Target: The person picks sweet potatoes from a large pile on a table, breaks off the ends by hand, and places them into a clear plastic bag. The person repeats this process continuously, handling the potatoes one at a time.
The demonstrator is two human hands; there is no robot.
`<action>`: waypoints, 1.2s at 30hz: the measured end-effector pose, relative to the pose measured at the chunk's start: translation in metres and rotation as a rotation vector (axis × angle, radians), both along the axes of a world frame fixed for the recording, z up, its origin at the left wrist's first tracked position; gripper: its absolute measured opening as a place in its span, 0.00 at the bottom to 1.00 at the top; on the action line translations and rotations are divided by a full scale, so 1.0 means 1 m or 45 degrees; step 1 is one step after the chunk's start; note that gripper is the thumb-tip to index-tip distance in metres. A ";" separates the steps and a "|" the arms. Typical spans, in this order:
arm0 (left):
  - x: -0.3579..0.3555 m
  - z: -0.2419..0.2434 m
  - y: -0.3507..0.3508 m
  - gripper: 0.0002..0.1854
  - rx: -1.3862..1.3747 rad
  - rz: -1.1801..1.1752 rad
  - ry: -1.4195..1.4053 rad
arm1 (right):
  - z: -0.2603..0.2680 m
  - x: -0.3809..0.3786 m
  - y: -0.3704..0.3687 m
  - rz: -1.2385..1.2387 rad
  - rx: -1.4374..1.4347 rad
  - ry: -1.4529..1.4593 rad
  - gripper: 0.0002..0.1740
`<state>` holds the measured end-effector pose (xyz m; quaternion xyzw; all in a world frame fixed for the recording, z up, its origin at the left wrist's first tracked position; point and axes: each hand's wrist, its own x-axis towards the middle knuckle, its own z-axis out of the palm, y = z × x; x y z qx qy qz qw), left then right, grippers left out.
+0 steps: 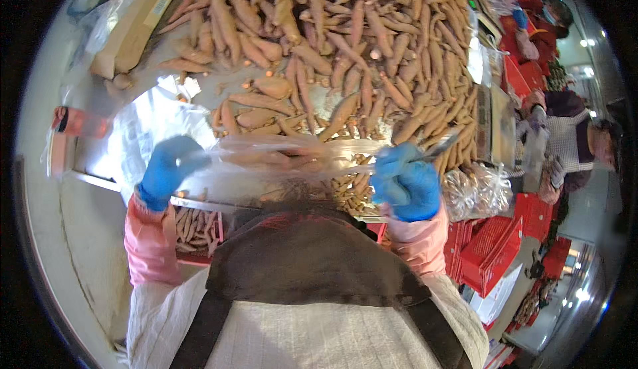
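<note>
A clear plastic bag (294, 157), blurred by motion, is stretched across in front of me between both hands. My left hand (172, 169), in a blue glove, grips one end of it. The other end is in my right hand (406, 182), gloved the same way, with its fingers curled closed. From the top of that fist sticks out a grey blade-like tool (442, 143), probably a knife; its handle is hidden. Beyond the bag a large heap of sweet potatoes (349, 45) covers much of the metal table (207, 87). Several sweet potatoes show through the film.
Clear plastic bags (159, 114) lie at the left near a red bottle (82, 122) and a cardboard box (144, 25). Filled bags (476, 194), a scale (498, 124) and red plastic crates (491, 257) stand at the right. Co-workers (565, 139) are beyond them. Small pieces (354, 182) lie near my apron.
</note>
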<state>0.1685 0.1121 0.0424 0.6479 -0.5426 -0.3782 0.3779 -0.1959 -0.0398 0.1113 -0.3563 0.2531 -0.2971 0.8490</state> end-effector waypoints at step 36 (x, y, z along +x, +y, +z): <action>0.077 -0.122 0.034 0.07 -0.145 1.208 -0.346 | -0.078 -0.002 -0.073 0.005 -0.691 0.870 0.15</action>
